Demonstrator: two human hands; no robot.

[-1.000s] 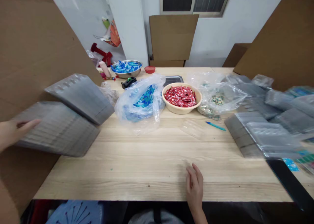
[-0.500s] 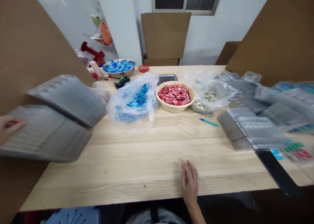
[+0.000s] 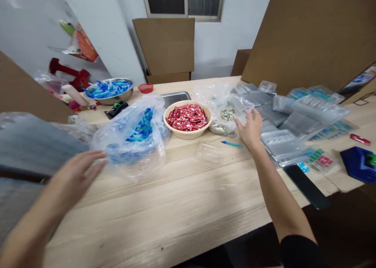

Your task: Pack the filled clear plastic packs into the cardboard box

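Note:
My right hand (image 3: 251, 129) reaches out over the wooden table (image 3: 182, 205), fingers apart, at the edge of a clear plastic bag with small green-and-white packets (image 3: 227, 111). It holds nothing. A blue pen (image 3: 232, 144) lies just to its left. My left hand (image 3: 78, 171) hovers open, blurred, above the table beside a clear bag of blue packets (image 3: 133, 131). A beige bowl of red packets (image 3: 187, 118) stands between the two bags. Stacks of grey plastic sleeves (image 3: 32, 142) lie at my far left.
More clear sleeves and blister packs (image 3: 296, 119) cover the right side. A black phone (image 3: 306, 186) and a blue device (image 3: 358, 163) lie near the right edge. A metal bowl of blue packets (image 3: 109, 90), a tape dispenser (image 3: 115, 109), a metal tray (image 3: 176, 98) and cardboard panels (image 3: 311, 37) stand behind.
The view has swung to the right. My right hand has moved from the table's near edge forward to the bag of green-and-white packets. My left hand left the grey sleeve stack and moved rightward.

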